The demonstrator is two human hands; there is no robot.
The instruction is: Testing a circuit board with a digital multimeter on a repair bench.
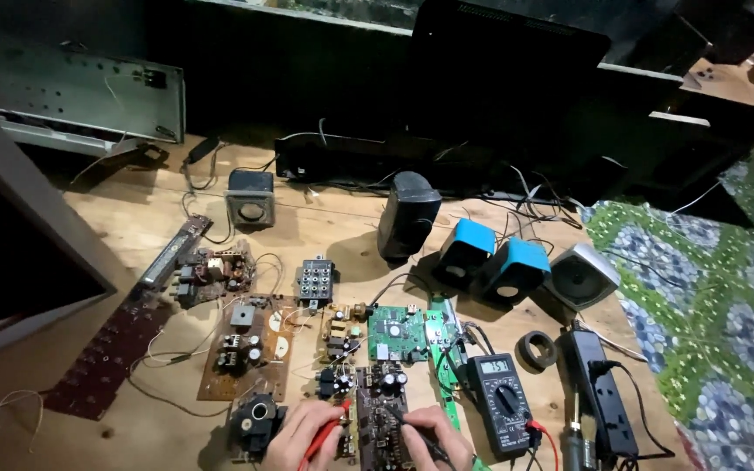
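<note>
My left hand [303, 436] holds a red meter probe [332, 427] with its tip at the left edge of a dark brown circuit board [380, 410]. My right hand [436, 438] holds a black probe [425, 440] on the same board's right side. A black digital multimeter [501, 401] with a lit display lies just right of my right hand, its red lead curling out at the bottom. Both hands sit at the wooden table's near edge.
Several other circuit boards [246, 344], a green board [397, 333], small speakers in blue [492, 262], black [408, 218] and grey [250, 199], a power strip [599, 388], a tape roll [537, 351] and tangled wires cover the table [133, 227]. A patterned cloth [709, 305] lies at right.
</note>
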